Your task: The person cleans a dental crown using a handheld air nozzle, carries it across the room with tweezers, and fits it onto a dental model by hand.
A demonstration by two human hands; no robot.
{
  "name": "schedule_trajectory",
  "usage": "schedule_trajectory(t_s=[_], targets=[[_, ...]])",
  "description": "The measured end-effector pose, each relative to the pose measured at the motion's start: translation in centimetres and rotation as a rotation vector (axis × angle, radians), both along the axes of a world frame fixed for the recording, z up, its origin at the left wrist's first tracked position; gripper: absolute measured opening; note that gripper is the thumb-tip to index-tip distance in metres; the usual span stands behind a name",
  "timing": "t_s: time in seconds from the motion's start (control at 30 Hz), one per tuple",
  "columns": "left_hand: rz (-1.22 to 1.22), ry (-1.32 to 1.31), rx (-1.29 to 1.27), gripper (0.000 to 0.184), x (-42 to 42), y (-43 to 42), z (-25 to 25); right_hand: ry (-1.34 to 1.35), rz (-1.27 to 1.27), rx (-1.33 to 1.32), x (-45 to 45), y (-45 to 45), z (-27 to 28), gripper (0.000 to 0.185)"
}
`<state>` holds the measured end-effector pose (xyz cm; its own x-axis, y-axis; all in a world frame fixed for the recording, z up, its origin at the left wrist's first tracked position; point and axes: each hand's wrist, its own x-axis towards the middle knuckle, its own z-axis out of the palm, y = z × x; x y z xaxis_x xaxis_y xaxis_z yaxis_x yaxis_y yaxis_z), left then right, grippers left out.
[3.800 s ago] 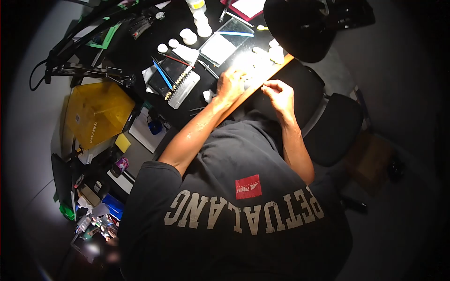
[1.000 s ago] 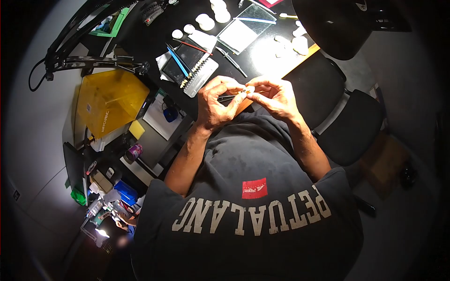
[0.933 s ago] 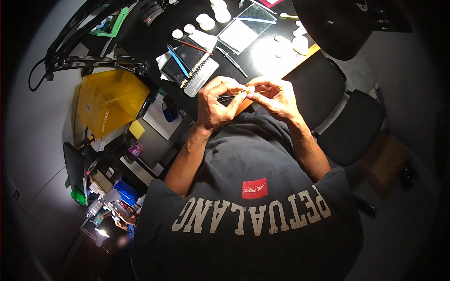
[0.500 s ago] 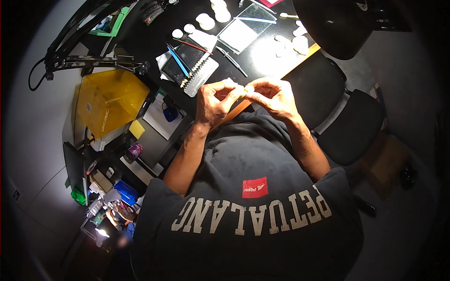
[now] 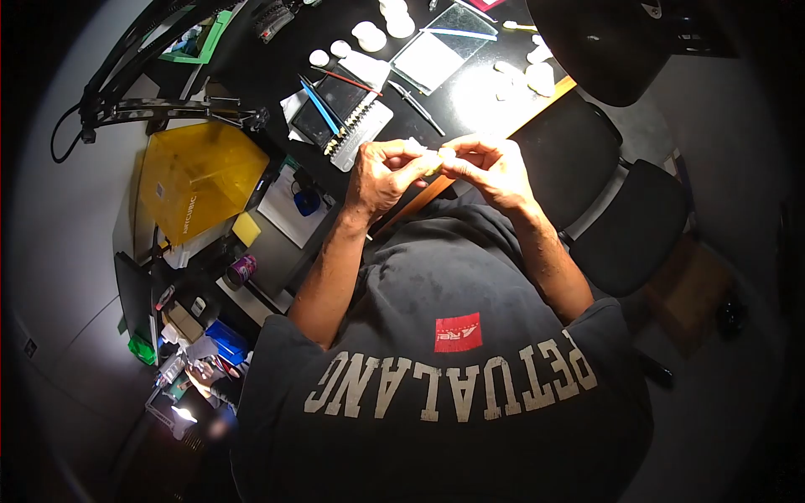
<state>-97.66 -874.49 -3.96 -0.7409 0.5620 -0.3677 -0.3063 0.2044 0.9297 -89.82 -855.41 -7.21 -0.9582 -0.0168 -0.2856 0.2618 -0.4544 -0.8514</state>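
Both hands meet above the table's near edge, fingertips close together under bright light. My left hand (image 5: 383, 180) is closed in a pinch on a small yellowish-white piece (image 5: 435, 164), mostly hidden by the fingers. My right hand (image 5: 495, 174) pinches at the same spot from the other side, its thumb and forefinger against the piece. Too little of it shows to tell its kind. Just beyond my left hand lies a tooth shade guide (image 5: 359, 138) with a row of tooth-coloured tabs. A slim pen-like tool (image 5: 417, 107) rests on the black table behind the hands.
Blue tweezers (image 5: 319, 106) and a red-handled brush (image 5: 350, 80) lie across a black case. White plaster pieces (image 5: 369, 36) and a glass slab (image 5: 432, 59) stand farther back. A yellow cover (image 5: 201, 180) is at left, a black chair (image 5: 579, 168) at right. Another person's hand (image 5: 199, 381) shows lower left.
My left hand has turned slightly, and its fingers cover more of the small piece. My right hand stays nearly where it was. The other person's hand has shifted a little.
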Motion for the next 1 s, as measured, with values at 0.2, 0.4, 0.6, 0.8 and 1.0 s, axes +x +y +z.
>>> schedule_trajectory(t_s=[0.2, 0.4, 0.6, 0.8, 1.0], targets=[[-0.009, 0.081, 0.044, 0.013, 0.0, 0.0, 1.0, -0.036, -0.008, -0.068, 0.0, 0.1, 0.0, 0.024], [-0.03, 0.152, 0.064, 0.014, -0.1, 0.3, 2.2, -0.009, -0.032, -0.123, 0.1, 0.0, 0.7, 0.026], [-0.022, 0.2, 0.082, 0.009, 0.1, 0.8, 3.5, -0.043, -0.031, -0.176, 0.1, 0.3, 1.2, 0.026], [-0.06, 0.263, 0.027, 0.013, 0.2, 0.7, 3.5, -0.09, -0.036, -0.218, -0.2, 0.4, 1.7, 0.027], [-0.095, 0.299, 0.008, 0.015, 0.0, 0.7, 3.6, -0.072, -0.014, -0.266, -0.4, 0.5, 1.3, 0.029]])
